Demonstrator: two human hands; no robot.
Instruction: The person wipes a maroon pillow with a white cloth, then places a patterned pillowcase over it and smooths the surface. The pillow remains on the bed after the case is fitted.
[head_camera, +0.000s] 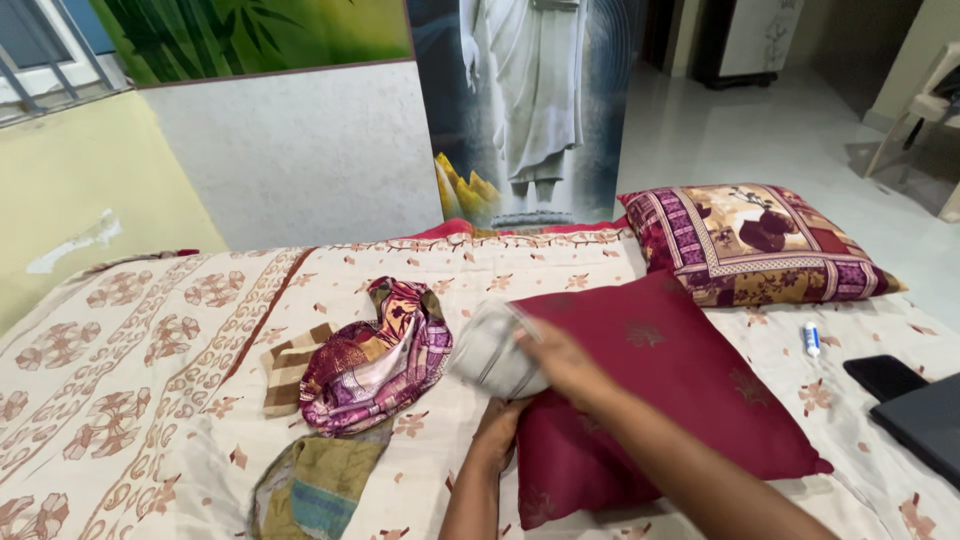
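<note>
My right hand (560, 362) grips a blurred grey-white folded cloth (492, 350) above the left corner of a maroon pillow (650, 385). My left hand (497, 422) sits just below the cloth, at the pillow's left edge, its fingers tucked under the cloth or pillow and partly hidden. A crumpled magenta patterned cloth (378, 358) lies to the left on the floral bedsheet (130, 380).
A brown striped folded cloth (290, 362) and a green-blue cloth (315, 485) lie near the magenta one. A patterned maroon pillow (755, 242) sits at the back right. A small white tube (811, 338), a black phone (882, 375) and a dark laptop (928, 420) rest at the right.
</note>
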